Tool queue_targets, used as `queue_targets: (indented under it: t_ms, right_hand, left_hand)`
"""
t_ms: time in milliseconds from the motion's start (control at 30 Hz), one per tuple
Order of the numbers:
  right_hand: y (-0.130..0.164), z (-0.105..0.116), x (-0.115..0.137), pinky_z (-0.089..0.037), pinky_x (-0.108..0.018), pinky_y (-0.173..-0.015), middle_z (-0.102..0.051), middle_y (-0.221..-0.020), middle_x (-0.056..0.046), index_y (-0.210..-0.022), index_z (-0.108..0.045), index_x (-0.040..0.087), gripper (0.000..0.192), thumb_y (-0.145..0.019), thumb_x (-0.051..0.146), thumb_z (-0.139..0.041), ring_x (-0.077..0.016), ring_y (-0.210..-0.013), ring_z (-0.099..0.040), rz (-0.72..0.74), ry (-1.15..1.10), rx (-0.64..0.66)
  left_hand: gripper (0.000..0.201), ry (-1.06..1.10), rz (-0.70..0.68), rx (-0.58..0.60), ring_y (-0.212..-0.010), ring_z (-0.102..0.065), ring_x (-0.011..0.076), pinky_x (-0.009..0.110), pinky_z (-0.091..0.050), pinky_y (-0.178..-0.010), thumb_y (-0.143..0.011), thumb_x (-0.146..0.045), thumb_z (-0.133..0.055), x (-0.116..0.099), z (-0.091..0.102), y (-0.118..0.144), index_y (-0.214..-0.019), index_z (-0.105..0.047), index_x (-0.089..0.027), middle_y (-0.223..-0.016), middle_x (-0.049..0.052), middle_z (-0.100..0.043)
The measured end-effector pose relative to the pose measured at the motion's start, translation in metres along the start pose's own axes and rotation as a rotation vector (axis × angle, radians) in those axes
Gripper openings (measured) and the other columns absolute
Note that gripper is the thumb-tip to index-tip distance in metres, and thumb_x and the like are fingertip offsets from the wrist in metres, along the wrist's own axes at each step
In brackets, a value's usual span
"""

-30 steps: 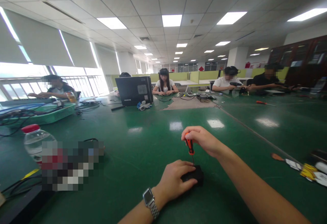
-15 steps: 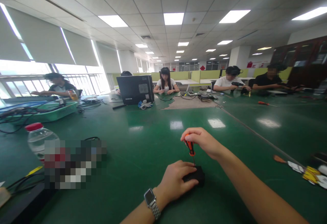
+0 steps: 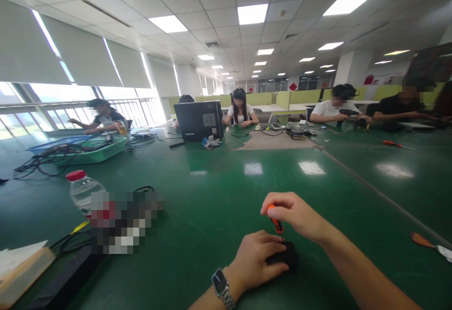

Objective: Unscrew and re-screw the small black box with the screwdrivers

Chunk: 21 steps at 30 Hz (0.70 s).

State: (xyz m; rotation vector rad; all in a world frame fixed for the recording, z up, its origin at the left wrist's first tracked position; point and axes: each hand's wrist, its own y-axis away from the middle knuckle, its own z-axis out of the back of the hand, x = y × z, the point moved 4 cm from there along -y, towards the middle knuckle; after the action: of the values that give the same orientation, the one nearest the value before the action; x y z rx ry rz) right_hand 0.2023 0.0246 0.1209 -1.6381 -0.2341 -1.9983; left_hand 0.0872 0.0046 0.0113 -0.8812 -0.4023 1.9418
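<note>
Left hand (image 3: 256,260) grips a black block (image 3: 291,256) between thumb and fingers on the table (image 3: 197,216), a watch (image 3: 219,281) at its wrist. Just above the block, the right hand (image 3: 298,213) is closed around the handle of a slightly tilted screwdriver (image 3: 278,225), its shank running down to the block; whether the tip touches is too small to tell. Left of both grips is a bottle (image 3: 83,191); farther left, a basket (image 3: 106,153). Well beyond the grips, ahead and slightly left, gloves (image 3: 212,143) lie before a computer (image 3: 197,122); a person (image 3: 242,113) sits behind
</note>
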Motion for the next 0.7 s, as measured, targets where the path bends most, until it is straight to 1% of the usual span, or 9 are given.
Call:
queue_targets:
  t_ms: [100,267,333,467,500,600,700]
  right_hand:
    - [0.002,-0.001,0.002,-0.04,-0.023,-0.053,-0.056,-0.067,0.0,-0.08,-0.066,0.016,0.013,-0.077,0.024,-0.056,-0.0109,-0.056,-0.05,-0.021,0.013,0.024]
    - [0.004,0.002,0.004,-0.043,-0.024,-0.055,-0.061,-0.073,-0.001,-0.081,-0.066,0.016,0.014,-0.077,0.021,-0.054,-0.0113,-0.059,-0.053,-0.048,0.029,0.01]
    - [0.005,0.006,0.007,-0.044,-0.024,-0.056,-0.063,-0.076,-0.002,-0.08,-0.066,0.017,0.016,-0.078,0.02,-0.05,-0.0117,-0.059,-0.054,-0.041,0.052,-0.016]
    - [0.008,0.015,0.018,-0.047,-0.024,-0.062,-0.062,-0.086,-0.004,-0.071,-0.066,0.016,0.02,-0.074,0.014,-0.047,-0.0132,-0.068,-0.059,0.023,0.185,-0.09]
    - [0.009,0.017,0.019,-0.048,-0.024,-0.061,-0.061,-0.085,-0.003,-0.071,-0.066,0.016,0.02,-0.074,0.014,-0.046,-0.0132,-0.067,-0.059,0.017,0.202,-0.104]
    - [0.009,0.021,0.017,-0.047,-0.024,-0.057,-0.058,-0.071,-0.001,-0.076,-0.065,0.017,0.024,-0.078,0.015,-0.041,-0.013,-0.061,-0.058,-0.031,0.217,-0.131]
    - [0.005,0.021,0.012,-0.046,-0.024,-0.056,-0.06,-0.072,-0.001,-0.08,-0.065,0.017,0.028,-0.082,0.017,-0.038,-0.0131,-0.062,-0.058,-0.008,0.24,-0.152]
  left_hand:
    - [0.033,-0.004,0.007,-0.007,-0.086,-0.065,0.0217,0.031,-0.053,-0.075,-0.079,-0.042,-0.068,0.002,-0.001,0.0,-0.104,-0.067,-0.021,-0.108,0.005,-0.07]
    - [0.032,-0.013,0.0,-0.006,-0.084,-0.065,0.0219,0.032,-0.053,-0.072,-0.08,-0.042,-0.066,0.001,0.0,0.0,-0.106,-0.065,-0.022,-0.108,0.004,-0.07]
    - [0.031,-0.014,-0.016,0.002,-0.084,-0.065,0.0216,0.031,-0.052,-0.072,-0.081,-0.041,-0.064,-0.001,0.001,-0.002,-0.107,-0.064,-0.022,-0.11,0.004,-0.07]
    - [0.03,-0.01,-0.023,0.019,-0.086,-0.065,0.0217,0.031,-0.052,-0.072,-0.082,-0.041,-0.063,-0.002,0.002,-0.003,-0.107,-0.063,-0.022,-0.11,0.004,-0.069]
    - [0.031,-0.009,-0.016,0.022,-0.086,-0.065,0.0219,0.031,-0.052,-0.072,-0.082,-0.041,-0.063,-0.002,0.002,-0.003,-0.107,-0.063,-0.022,-0.111,0.004,-0.069]
    - [0.033,-0.007,0.007,0.034,-0.089,-0.064,0.0229,0.032,-0.052,-0.073,-0.081,-0.04,-0.064,-0.001,0.002,-0.002,-0.108,-0.062,-0.022,-0.113,0.004,-0.068]
    - [0.034,0.005,0.019,0.05,-0.09,-0.065,0.023,0.033,-0.052,-0.075,-0.08,-0.039,-0.065,0.0,0.002,-0.002,-0.109,-0.062,-0.022,-0.113,0.005,-0.068]
